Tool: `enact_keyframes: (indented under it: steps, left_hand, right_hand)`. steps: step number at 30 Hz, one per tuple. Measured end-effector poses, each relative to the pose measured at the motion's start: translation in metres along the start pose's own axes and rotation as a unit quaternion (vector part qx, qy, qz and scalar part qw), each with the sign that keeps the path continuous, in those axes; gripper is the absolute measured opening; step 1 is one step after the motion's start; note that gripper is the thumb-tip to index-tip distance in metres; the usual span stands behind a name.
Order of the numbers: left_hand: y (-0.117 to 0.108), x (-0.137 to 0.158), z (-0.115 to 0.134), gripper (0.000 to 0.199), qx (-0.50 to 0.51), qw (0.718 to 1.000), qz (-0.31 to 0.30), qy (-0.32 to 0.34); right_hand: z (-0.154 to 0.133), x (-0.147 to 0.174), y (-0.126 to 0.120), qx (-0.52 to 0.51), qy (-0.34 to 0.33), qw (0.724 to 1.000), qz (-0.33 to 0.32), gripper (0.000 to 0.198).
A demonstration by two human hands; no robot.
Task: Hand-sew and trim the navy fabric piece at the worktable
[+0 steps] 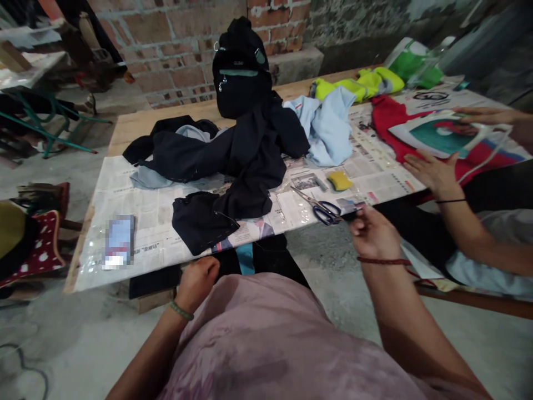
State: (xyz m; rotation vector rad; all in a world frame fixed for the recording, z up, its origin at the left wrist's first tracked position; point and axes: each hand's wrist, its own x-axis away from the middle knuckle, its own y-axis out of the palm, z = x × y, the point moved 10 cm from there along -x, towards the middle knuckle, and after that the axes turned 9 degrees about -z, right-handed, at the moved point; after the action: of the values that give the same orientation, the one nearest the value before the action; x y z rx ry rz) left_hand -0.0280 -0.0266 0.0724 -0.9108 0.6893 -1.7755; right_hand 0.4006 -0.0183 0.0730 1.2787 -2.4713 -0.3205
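Note:
My left hand [199, 282] is curled closed at the table's front edge, below a dark garment [233, 161] spread in folds. Whatever its fingers may hold is hidden. Just off the edge at the right, my right hand [375, 232] has its fingers pinched together; I cannot make out what is in them. Scissors with dark blue handles [327, 211] lie beside that hand, blades pointing away to the left. Behind them is a yellow sponge [340, 180]. White stitch marks run along the near piece of the dark garment.
Newspaper under clear film covers the table [112, 186]. On it are a phone [119, 240], a black backpack [241, 72], light blue cloth [331, 130] and a neon yellow garment [360, 83]. At right, another person's hands work an iron [443, 136] over red cloth [389, 119].

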Motion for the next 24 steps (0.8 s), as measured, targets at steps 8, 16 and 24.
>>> enact_keyframes:
  steps: [8,16,24]
  left_hand:
    - [0.024,0.013,0.11,0.023,-0.004,0.986,-0.039,0.163]
    - [0.015,0.023,0.098,0.027,-0.032,0.986,0.055,0.152]
    - [0.015,0.023,0.091,0.023,0.002,0.989,0.044,0.142]
  right_hand:
    - [0.099,0.146,0.164,0.131,0.185,0.918,-0.326,0.027]
    - [0.123,0.162,0.166,0.19,0.2,0.88,-0.388,0.023]
    - [0.119,0.165,0.167,0.189,0.169,0.878,-0.406,0.018]
